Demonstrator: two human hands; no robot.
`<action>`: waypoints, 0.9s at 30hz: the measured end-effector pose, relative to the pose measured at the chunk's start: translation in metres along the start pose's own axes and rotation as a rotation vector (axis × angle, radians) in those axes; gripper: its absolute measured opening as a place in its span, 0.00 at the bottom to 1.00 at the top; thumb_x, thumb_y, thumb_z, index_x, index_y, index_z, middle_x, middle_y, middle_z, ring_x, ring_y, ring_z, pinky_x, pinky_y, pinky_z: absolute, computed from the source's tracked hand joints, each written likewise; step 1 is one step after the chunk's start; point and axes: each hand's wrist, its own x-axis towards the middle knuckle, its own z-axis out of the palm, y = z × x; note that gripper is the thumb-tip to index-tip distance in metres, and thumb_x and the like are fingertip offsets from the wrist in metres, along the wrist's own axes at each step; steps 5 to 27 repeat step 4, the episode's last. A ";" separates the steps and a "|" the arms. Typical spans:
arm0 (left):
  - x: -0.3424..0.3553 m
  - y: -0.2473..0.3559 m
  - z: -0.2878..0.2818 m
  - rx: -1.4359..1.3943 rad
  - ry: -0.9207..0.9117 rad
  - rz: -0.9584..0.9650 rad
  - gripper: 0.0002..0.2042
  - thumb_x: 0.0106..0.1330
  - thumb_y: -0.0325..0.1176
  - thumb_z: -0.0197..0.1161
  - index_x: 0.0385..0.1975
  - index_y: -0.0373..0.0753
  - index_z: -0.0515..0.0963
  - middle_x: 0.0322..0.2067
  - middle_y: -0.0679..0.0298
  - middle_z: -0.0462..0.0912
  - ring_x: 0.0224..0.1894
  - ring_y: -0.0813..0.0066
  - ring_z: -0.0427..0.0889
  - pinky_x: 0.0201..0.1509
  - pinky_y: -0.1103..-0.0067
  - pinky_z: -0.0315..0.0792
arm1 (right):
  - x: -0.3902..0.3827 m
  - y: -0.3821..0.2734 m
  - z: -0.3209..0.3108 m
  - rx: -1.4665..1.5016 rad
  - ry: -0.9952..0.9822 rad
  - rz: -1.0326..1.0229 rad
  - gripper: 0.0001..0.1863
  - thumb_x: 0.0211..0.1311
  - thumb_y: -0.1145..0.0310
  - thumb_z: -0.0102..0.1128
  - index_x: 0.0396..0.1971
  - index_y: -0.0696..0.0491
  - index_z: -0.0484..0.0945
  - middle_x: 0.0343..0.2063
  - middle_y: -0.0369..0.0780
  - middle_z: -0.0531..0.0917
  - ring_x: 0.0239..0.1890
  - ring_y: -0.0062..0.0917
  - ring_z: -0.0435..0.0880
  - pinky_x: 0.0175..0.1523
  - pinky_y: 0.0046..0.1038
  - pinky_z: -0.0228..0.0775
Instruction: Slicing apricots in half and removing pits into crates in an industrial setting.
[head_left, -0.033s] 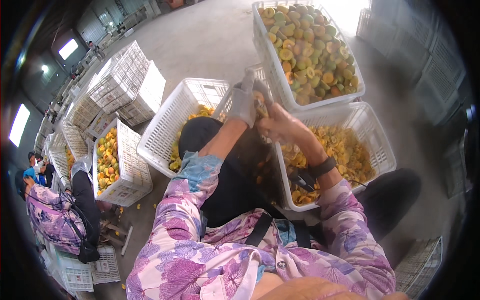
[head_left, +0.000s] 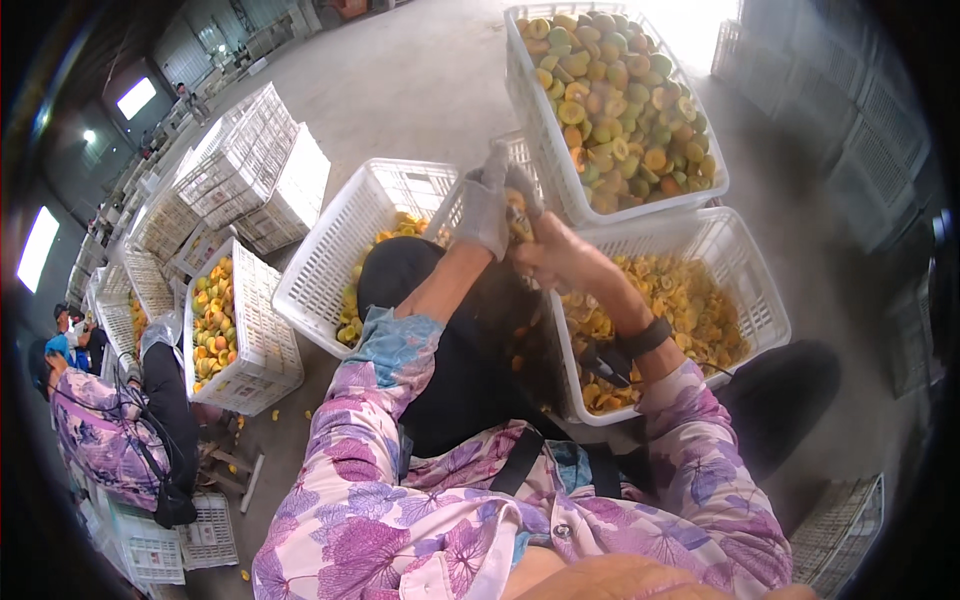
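Concrete floor (head_left: 420, 90): white crates (head_left: 690, 300) hold halved fruit; both hands' (head_left: 520, 225) grip clamps one fruit (head_left: 517, 212).

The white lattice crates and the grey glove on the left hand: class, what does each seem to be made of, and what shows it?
White lattice crates: probably moulded plastic, matte, with uniform grid walls. Grey glove on the left hand: seemingly knitted fabric, soft and creased, though its weave is too small to tell.
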 end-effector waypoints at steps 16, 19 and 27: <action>-0.011 0.008 0.002 -0.145 0.065 -0.146 0.27 0.64 0.54 0.49 0.11 0.39 0.74 0.11 0.67 0.74 0.15 0.79 0.71 0.21 0.82 0.64 | 0.018 0.021 -0.004 -0.563 0.087 -0.355 0.08 0.49 0.73 0.55 0.23 0.63 0.71 0.18 0.52 0.73 0.20 0.38 0.73 0.28 0.35 0.65; -0.011 0.008 0.002 -0.145 0.065 -0.146 0.27 0.64 0.54 0.49 0.11 0.39 0.74 0.11 0.67 0.74 0.15 0.79 0.71 0.21 0.82 0.64 | 0.018 0.021 -0.004 -0.563 0.087 -0.355 0.08 0.49 0.73 0.55 0.23 0.63 0.71 0.18 0.52 0.73 0.20 0.38 0.73 0.28 0.35 0.65; -0.011 0.008 0.002 -0.145 0.065 -0.146 0.27 0.64 0.54 0.49 0.11 0.39 0.74 0.11 0.67 0.74 0.15 0.79 0.71 0.21 0.82 0.64 | 0.018 0.021 -0.004 -0.563 0.087 -0.355 0.08 0.49 0.73 0.55 0.23 0.63 0.71 0.18 0.52 0.73 0.20 0.38 0.73 0.28 0.35 0.65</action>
